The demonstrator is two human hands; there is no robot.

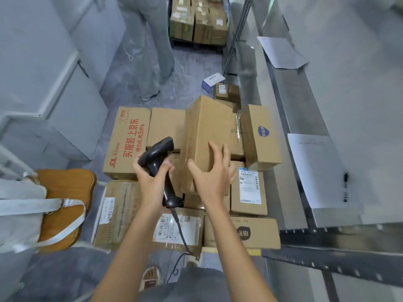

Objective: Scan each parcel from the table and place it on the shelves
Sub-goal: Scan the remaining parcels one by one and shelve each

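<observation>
1. Our left hand (153, 182) gripped a black barcode scanner (160, 164) by its handle, fingers curled round it, its head turned toward the tall parcel (207, 131).
2. Our right hand (210, 175) lay against the near face of that plain cardboard parcel, fingers spread wide; it seemed tipped up, though blur hid its base.
3. The parcel stood amid a pile of cardboard boxes (128, 142) below us.
4. A metal shelf (305, 101) ran along the right, holding paper sheets (316, 171) and a pen (345, 186).
</observation>
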